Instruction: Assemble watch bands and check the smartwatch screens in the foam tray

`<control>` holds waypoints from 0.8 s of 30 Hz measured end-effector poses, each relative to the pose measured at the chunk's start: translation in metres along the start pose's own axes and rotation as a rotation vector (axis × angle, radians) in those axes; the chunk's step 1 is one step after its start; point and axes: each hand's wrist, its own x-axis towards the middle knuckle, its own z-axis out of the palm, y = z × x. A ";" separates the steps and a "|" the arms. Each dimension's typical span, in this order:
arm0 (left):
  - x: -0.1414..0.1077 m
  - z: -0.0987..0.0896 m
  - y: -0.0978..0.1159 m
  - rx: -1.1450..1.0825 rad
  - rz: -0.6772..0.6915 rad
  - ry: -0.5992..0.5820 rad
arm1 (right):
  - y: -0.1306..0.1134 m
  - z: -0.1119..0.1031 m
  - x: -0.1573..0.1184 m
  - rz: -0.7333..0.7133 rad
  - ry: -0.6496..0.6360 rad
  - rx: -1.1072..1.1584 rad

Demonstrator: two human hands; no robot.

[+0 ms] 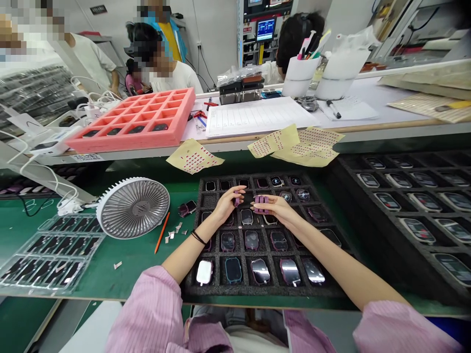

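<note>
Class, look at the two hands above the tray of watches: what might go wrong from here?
1. The right hand holds several purple pieces over the tray, so one might slip and fall among the watches.
2. Small bits lie loose near the left forearm, which could brush them away.

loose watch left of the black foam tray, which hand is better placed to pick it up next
Probably the left hand: it is nearer the loose watch, while the right hand is farther over the foam tray. Both hold purple pieces, though.
</note>
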 end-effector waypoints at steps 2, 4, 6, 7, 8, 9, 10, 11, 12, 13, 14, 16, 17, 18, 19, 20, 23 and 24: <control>0.004 -0.003 0.000 0.081 0.055 0.027 | 0.000 0.000 0.000 -0.006 -0.003 -0.002; 0.006 -0.008 0.001 0.141 0.099 0.064 | 0.000 0.001 -0.001 -0.010 -0.007 -0.003; 0.007 -0.015 0.005 0.226 0.152 0.108 | -0.001 0.002 -0.002 -0.016 -0.008 -0.002; 0.007 -0.020 0.007 0.277 0.181 0.132 | -0.001 0.003 -0.002 -0.020 -0.007 -0.001; 0.006 -0.025 0.010 0.330 0.210 0.156 | -0.002 0.005 -0.002 -0.024 -0.008 0.000; 0.004 -0.030 0.013 0.383 0.238 0.180 | -0.002 0.006 -0.002 -0.028 -0.010 0.000; 0.002 -0.036 0.015 0.436 0.265 0.203 | -0.003 0.009 -0.001 -0.031 -0.015 -0.001; 0.000 -0.041 0.017 0.486 0.289 0.224 | -0.003 0.012 0.000 -0.033 -0.022 -0.003; -0.003 -0.047 0.018 0.534 0.308 0.244 | -0.004 0.015 0.001 -0.037 -0.029 -0.006; -0.005 -0.052 0.018 0.579 0.322 0.263 | -0.005 0.019 0.004 -0.041 -0.036 -0.009; -0.008 -0.056 0.017 0.622 0.333 0.281 | -0.006 0.024 0.006 -0.046 -0.045 -0.013; -0.012 -0.064 0.013 0.697 0.345 0.316 | -0.007 0.035 0.013 -0.054 -0.067 -0.022; -0.013 -0.066 0.011 0.730 0.349 0.329 | -0.008 0.041 0.016 -0.054 -0.080 -0.028; -0.014 -0.068 0.008 0.759 0.353 0.339 | -0.008 0.047 0.020 -0.053 -0.093 -0.033; -0.015 -0.070 0.006 0.784 0.355 0.347 | -0.008 0.053 0.023 -0.051 -0.105 -0.037; -0.015 -0.071 0.005 0.806 0.357 0.351 | -0.007 0.058 0.026 -0.049 -0.115 -0.039; -0.013 -0.073 0.002 0.856 0.355 0.353 | -0.005 0.070 0.033 -0.044 -0.130 -0.031; -0.012 -0.073 0.002 0.869 0.353 0.351 | -0.004 0.072 0.035 -0.044 -0.132 -0.024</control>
